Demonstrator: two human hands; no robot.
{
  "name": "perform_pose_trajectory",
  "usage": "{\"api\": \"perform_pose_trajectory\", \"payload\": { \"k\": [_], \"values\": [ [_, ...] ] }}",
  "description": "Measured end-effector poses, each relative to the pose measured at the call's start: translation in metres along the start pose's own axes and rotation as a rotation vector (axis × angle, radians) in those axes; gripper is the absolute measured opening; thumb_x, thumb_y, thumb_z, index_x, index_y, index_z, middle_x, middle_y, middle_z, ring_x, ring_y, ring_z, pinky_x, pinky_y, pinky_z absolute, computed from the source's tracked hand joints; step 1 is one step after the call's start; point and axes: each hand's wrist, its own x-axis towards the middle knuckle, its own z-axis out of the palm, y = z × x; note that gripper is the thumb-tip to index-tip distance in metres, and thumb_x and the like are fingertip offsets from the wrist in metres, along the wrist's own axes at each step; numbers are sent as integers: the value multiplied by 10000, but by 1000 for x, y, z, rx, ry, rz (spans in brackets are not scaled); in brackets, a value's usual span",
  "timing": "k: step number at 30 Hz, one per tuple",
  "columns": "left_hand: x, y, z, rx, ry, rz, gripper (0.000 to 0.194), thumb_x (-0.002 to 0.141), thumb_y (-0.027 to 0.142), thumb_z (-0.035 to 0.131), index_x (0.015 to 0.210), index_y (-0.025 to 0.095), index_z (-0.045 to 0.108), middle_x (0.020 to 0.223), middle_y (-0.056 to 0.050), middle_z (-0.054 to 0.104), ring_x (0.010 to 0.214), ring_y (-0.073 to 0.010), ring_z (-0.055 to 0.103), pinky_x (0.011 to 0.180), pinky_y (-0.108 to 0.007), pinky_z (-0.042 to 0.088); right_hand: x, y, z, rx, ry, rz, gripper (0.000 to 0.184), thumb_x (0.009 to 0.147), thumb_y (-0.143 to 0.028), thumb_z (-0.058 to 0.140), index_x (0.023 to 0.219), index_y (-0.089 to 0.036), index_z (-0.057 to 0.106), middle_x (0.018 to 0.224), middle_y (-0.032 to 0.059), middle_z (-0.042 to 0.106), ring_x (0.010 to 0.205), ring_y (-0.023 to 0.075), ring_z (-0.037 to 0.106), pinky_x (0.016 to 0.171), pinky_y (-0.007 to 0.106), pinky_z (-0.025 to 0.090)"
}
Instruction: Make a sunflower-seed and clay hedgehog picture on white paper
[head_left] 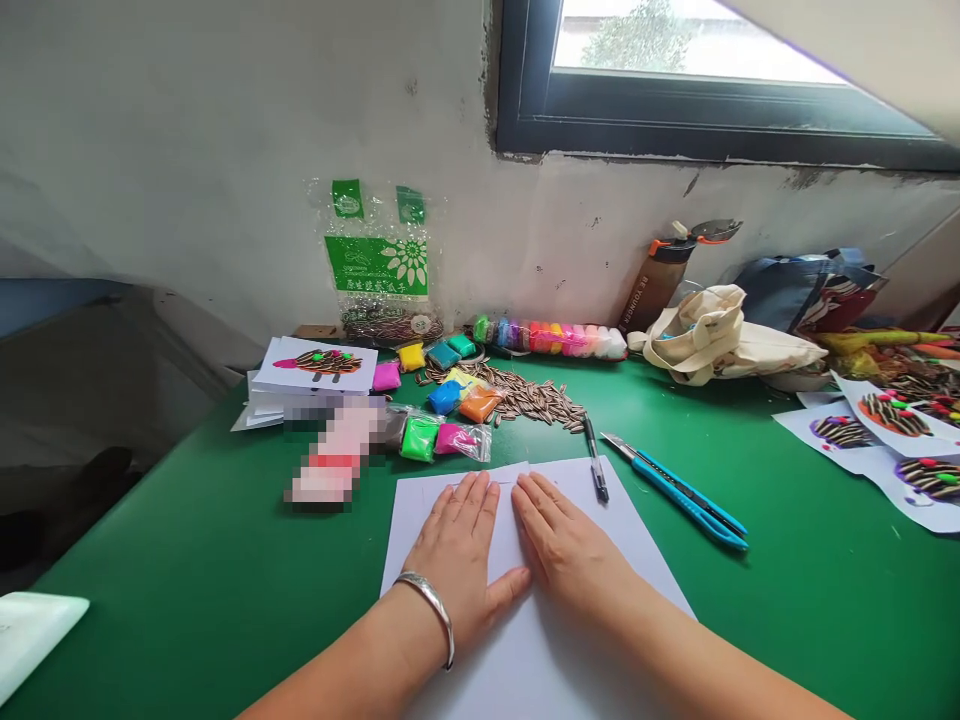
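Observation:
White paper (622,540) lies on the green table in front of me. My left hand (461,550) rests flat on it, fingers stretched out and pointing away, with a silver bangle at the wrist. Beside it my right hand (566,540) also presses flat on the paper, its fingers straight and close together. A narrow gap separates the two hands; the left thumb reaches toward the right palm. On the paper's upper right corner lies a black pen (596,465). To the right of the sheet is a blue utility knife (686,500) with its blade out.
Sunflower seeds (525,395) lie behind the paper, beside small packets of coloured clay (420,438). A seed bag (379,265), clay tubes (555,338), a bottle (656,285) and a cloth bag (701,335) stand along the wall. Decorated cards sit left (319,365) and right (892,440).

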Motion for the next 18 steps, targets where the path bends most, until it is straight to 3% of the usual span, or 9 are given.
{"api": "perform_pose_trajectory", "payload": {
  "k": [6,12,15,18],
  "values": [
    [2,1,-8,2,-90,-90,839,834,650,349,1454,104,203,1519,-120,111,1397,-286,84,1137,-482,120,-4,1,5,39,-88,131,441,899,-165,390,1309,-29,477,1359,198,468,1290,288,397,1029,444,413],
    [1,-4,-16,48,-144,-144,833,842,655,293,1460,116,147,1519,-95,73,1403,-267,55,1124,-529,67,-2,4,-3,20,-184,216,474,904,-250,383,1339,-75,457,1390,166,434,1269,303,428,1021,500,392],
    [1,-5,-15,65,-138,-153,829,844,654,283,1460,119,141,1517,-88,60,1404,-265,49,1121,-534,61,2,3,-8,15,-142,234,491,896,-265,403,1346,-72,444,1406,176,405,1298,314,383,1034,520,363],
    [2,-4,-12,88,-124,-147,769,876,603,259,1455,107,156,1514,-84,63,1404,-262,49,1122,-531,59,7,-6,-12,91,-97,151,588,909,-369,410,1411,-73,330,1467,167,294,1362,296,264,1074,505,312]
  ]
}}
